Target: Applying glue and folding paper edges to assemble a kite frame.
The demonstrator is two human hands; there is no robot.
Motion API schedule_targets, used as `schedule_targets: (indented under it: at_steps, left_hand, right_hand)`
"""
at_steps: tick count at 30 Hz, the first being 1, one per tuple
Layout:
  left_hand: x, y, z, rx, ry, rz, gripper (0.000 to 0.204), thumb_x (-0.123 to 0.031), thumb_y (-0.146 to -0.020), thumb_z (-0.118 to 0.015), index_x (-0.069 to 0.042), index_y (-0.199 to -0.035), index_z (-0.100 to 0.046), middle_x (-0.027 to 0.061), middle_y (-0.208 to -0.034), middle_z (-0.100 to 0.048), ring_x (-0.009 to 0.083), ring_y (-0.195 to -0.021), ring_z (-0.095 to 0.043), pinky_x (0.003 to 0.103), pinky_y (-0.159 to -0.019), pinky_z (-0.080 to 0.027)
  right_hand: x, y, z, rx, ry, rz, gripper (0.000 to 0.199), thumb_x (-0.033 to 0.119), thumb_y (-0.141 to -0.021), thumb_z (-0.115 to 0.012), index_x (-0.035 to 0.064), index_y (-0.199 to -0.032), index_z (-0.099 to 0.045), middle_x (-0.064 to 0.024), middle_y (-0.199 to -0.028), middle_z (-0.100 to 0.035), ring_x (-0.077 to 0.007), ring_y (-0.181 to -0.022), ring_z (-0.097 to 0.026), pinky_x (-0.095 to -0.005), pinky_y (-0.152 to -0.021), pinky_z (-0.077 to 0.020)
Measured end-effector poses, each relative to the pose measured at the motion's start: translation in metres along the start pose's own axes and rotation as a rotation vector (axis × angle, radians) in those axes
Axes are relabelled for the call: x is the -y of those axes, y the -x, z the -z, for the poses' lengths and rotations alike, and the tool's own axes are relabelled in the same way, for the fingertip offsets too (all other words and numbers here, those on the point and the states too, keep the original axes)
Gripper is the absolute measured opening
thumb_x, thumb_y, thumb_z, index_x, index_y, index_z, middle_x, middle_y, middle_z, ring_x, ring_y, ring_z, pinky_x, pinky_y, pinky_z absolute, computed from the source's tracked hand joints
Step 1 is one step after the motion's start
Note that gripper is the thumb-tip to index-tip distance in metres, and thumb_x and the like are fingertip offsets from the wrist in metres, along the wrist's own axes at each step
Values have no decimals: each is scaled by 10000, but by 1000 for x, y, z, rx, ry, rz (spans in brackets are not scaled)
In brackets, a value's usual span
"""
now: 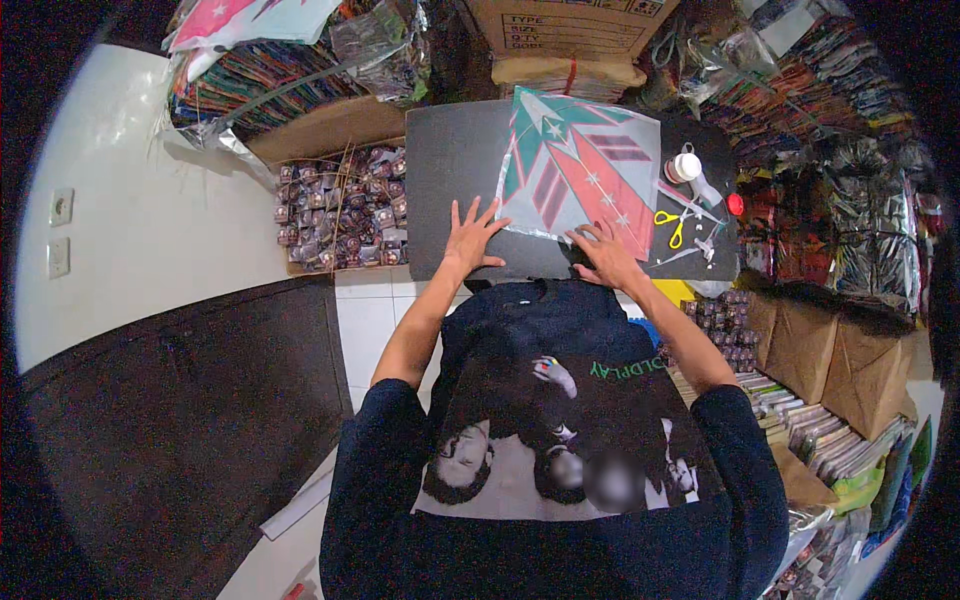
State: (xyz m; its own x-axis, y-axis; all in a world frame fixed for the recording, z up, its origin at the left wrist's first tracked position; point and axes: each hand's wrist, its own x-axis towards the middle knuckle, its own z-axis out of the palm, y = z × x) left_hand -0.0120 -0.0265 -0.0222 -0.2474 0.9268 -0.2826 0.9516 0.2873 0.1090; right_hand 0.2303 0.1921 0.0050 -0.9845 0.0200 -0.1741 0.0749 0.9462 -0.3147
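A thin, translucent square sheet (588, 165) printed in white, red and dark green, with stars and striped wing shapes, lies flat on a dark grey tabletop (455, 150). Beside its lower left corner is my left hand (474, 238), palm down with fingers spread, fingertips at the sheet's edge. My right hand (608, 257) rests flat on the sheet's lower edge, its fingers apart. Neither hand grips anything. To the right of the sheet lie yellow-handled scissors (676, 233), a white jar (683, 168) and a round red lid (736, 204).
Left of the table stands a carton of many small wrapped pieces (335, 210). Bundled, plastic-wrapped stacks (270, 90) fill the back left. A big cardboard box (570, 30) stands behind. White scraps (705, 245) lie near the scissors. Brown paper packages (835, 360) crowd the right.
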Motion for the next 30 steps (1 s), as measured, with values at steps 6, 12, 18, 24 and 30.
schedule_targets:
  at_steps: [6, 12, 18, 24, 30]
  left_hand:
    - [0, -1, 3, 18, -4, 0, 983, -679, -590, -762, -381, -1454, -400, 11, -1615, -190, 354, -1475, -182, 706, -1127, -102]
    - [-1, 0, 6, 13, 29, -1, 968, -642, -589, -789, -366, -1442, -424, 17, -1613, -198, 357, -1473, -187, 702, -1131, -98]
    - [-2, -1, 4, -13, 39, 5, 971, -622, -577, -808, -363, -1435, -435, 18, -1612, -204, 357, -1470, -199, 699, -1134, -88]
    - [-1, 1, 0, -46, 24, -15, 1006, -628, -558, -808, -346, -1440, -416, 33, -1609, -216, 380, -1448, -242, 707, -1116, -132]
    - [-5, -1, 7, -28, 35, 5, 984, -595, -559, -798, -333, -1433, -431, 28, -1598, -248, 364, -1470, -196, 698, -1134, -100]
  right_hand:
    - [-7, 11, -8, -18, 40, 63, 829, 354, -806, -705, 149, -1496, -295, -177, -1391, -480, -341, -1310, -443, -581, -1162, -210]
    - [-11, 11, 4, 40, 13, 18, 872, 340, -811, -708, 166, -1519, -231, -188, -1456, -420, -358, -1326, -437, -589, -1164, -205]
    - [-12, 20, 2, 28, -22, 41, 802, 321, -836, -686, 155, -1502, -272, -218, -1371, -490, -385, -1294, -455, -588, -1165, -208]
    - [-41, 20, 31, -395, -140, -71, 524, 247, -799, -733, 33, -1229, -524, -205, -1169, -607, -381, -1134, -571, -492, -1015, -415]
    - [-147, 22, 65, -800, -5, -635, 711, 329, -823, -709, 89, -1421, -407, -154, -1192, -628, -354, -1124, -559, -492, -992, -384]
